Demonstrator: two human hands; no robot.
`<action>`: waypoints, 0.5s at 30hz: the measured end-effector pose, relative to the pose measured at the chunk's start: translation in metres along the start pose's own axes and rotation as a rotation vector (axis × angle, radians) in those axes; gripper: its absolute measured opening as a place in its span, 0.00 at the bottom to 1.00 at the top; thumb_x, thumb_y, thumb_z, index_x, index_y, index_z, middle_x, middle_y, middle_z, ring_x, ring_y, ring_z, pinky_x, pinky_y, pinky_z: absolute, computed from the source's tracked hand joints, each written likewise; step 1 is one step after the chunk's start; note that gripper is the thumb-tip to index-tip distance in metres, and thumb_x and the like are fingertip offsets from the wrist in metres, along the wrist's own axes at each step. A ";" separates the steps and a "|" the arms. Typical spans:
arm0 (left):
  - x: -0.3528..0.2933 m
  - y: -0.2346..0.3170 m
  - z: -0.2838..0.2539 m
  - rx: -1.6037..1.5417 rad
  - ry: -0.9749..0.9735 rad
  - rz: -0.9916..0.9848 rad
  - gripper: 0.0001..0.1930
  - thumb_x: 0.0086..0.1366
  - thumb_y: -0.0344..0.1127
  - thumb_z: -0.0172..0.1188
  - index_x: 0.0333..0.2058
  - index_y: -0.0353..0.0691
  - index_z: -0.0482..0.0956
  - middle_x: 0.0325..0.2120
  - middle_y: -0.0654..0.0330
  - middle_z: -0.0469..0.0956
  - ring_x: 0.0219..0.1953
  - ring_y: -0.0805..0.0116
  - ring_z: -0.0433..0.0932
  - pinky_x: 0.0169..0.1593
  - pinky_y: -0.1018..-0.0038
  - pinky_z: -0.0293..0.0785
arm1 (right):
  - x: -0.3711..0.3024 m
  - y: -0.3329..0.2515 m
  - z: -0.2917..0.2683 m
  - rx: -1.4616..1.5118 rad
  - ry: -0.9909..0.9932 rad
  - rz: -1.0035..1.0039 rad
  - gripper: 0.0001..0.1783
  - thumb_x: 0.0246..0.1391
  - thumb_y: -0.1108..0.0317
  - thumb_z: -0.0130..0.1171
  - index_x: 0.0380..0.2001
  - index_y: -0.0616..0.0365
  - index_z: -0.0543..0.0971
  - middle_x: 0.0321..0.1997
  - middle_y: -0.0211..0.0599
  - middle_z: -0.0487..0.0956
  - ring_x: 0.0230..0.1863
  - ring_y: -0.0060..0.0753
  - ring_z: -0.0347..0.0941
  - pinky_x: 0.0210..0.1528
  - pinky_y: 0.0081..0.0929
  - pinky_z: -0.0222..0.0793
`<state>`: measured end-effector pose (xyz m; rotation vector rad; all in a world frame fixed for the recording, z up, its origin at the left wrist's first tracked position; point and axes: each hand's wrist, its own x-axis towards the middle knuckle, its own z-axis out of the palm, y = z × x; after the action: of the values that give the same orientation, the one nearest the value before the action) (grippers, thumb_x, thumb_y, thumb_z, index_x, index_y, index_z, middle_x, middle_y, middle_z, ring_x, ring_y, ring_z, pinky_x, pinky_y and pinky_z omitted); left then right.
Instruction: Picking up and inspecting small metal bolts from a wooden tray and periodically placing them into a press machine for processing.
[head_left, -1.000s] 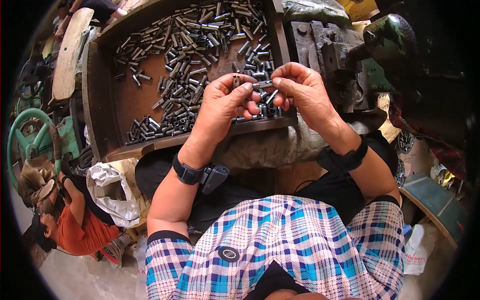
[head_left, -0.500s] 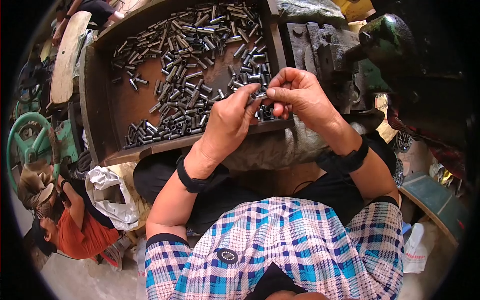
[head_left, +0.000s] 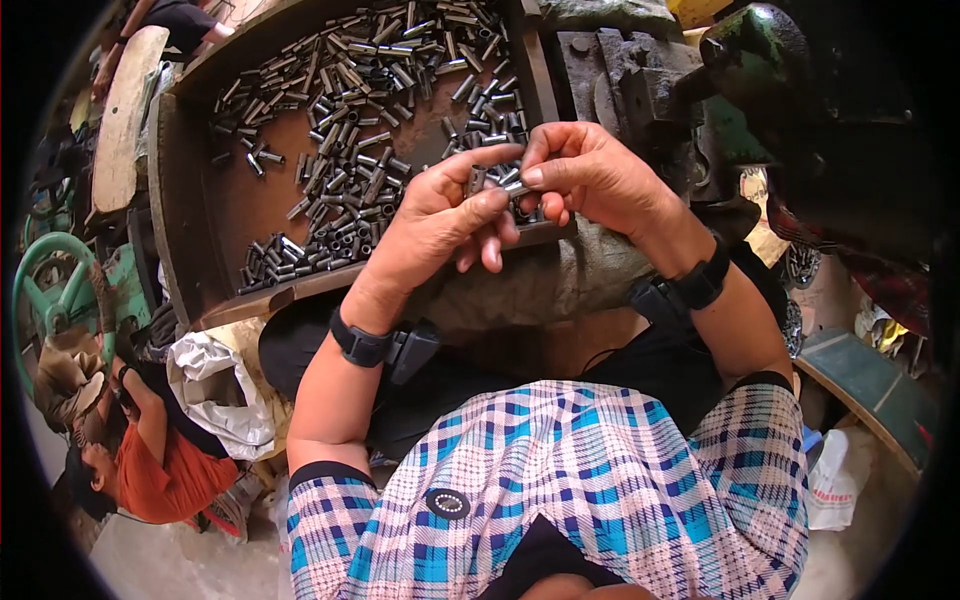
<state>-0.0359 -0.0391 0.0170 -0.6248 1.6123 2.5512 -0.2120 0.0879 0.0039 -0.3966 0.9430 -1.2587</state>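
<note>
Over the near right corner of a dark tray (head_left: 215, 310), my two hands meet. A short shiny metal tube (head_left: 515, 189) lies between them: the thumb and fingers of my right hand (head_left: 605, 180) pinch one end, and my left thumb touches the other. A second metal tube (head_left: 477, 180) stands upright inside my left hand (head_left: 425, 220), between thumb and index finger, while its lower fingers hang loosely curled. Many loose metal tubes (head_left: 345, 210) of the same kind lie in the tray, some hidden behind my hands.
A dark, greasy machine (head_left: 760, 80) stands to the right of the tray. A grey cloth (head_left: 590, 270) lies along the tray's front edge. To the left are a green handwheel (head_left: 60, 290), a white sack (head_left: 222, 395) and another person in an orange shirt (head_left: 170, 465).
My left hand has turned and opened out somewhat, so the upright tube in it now shows. The right hand keeps its pinch. The whole view has shifted slightly.
</note>
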 end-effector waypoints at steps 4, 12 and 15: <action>-0.001 -0.003 0.002 0.024 0.096 0.097 0.23 0.65 0.38 0.54 0.55 0.34 0.63 0.23 0.56 0.78 0.17 0.76 0.76 0.17 0.88 0.68 | 0.001 -0.002 0.005 -0.024 0.071 -0.010 0.06 0.51 0.72 0.60 0.30 0.62 0.74 0.25 0.35 0.78 0.26 0.24 0.79 0.27 0.18 0.76; 0.002 -0.003 -0.001 -0.097 -0.040 -0.005 0.23 0.65 0.37 0.55 0.55 0.34 0.63 0.23 0.56 0.77 0.16 0.75 0.75 0.17 0.87 0.69 | -0.005 -0.009 0.012 -0.136 0.046 0.052 0.06 0.51 0.72 0.60 0.29 0.62 0.74 0.24 0.35 0.79 0.25 0.23 0.78 0.27 0.16 0.75; 0.004 -0.005 0.004 -0.021 0.015 0.003 0.23 0.65 0.37 0.55 0.55 0.33 0.64 0.23 0.58 0.77 0.17 0.76 0.76 0.18 0.87 0.69 | -0.002 0.000 0.008 -0.098 0.094 0.028 0.06 0.50 0.72 0.60 0.29 0.62 0.74 0.23 0.35 0.78 0.24 0.23 0.78 0.26 0.15 0.74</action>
<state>-0.0390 -0.0340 0.0125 -0.6456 1.5941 2.5752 -0.2058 0.0879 0.0097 -0.4026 1.0900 -1.2170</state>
